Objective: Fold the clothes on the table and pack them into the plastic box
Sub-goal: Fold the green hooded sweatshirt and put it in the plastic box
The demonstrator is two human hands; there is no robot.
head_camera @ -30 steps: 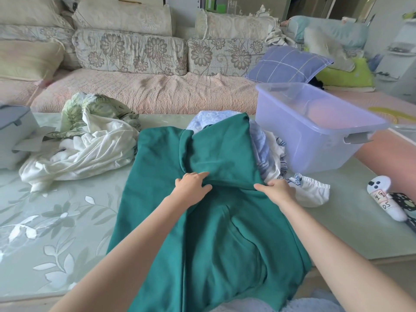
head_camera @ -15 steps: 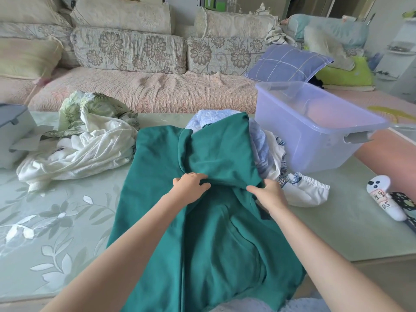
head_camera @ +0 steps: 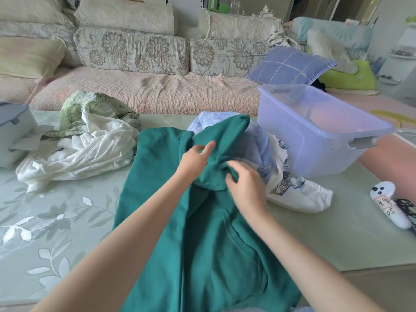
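A green hoodie (head_camera: 216,255) lies spread on the table (head_camera: 67,221), its hood folded down over the chest. My left hand (head_camera: 194,161) rests on the hood with fingers stretched forward. My right hand (head_camera: 245,185) pinches the hood's bunched lower edge just right of it. The clear plastic box (head_camera: 319,136) stands at the back right with no clothes in it. A blue and white pile of clothes (head_camera: 274,167) lies between hoodie and box. A white and leaf-print heap (head_camera: 83,143) lies at the left.
A grey box (head_camera: 13,134) sits at the table's left edge. A white toy figure (head_camera: 387,203) lies at the right, beside a dark patterned thing. A sofa with cushions runs behind the table. The table's front edge is at the lower right.
My right hand slid left from the hood's right corner toward the middle, bunching the edge. My left hand moved up onto the hood and stretched its fingers.
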